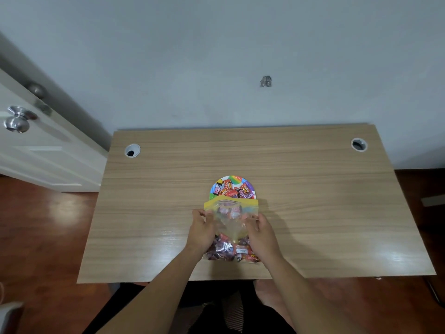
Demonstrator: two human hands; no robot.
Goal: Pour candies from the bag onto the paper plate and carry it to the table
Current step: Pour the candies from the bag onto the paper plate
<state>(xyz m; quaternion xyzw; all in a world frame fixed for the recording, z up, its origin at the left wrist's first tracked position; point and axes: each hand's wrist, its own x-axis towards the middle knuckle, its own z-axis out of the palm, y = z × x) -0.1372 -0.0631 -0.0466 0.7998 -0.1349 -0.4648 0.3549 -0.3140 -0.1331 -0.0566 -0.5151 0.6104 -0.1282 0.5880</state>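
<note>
left hand (201, 229): i see its grip tight on the bag (231, 227)
right hand (261, 231): grip tight on the bag too
candies (234, 189): piled on the paper plate (251, 186), desk (313, 201) middle

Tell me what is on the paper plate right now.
Wrapped candies, mostly red and purple, lie piled on the paper plate. The zip bag, held by the left hand and right hand, covers the plate's near edge, so anything there is hidden.
</note>
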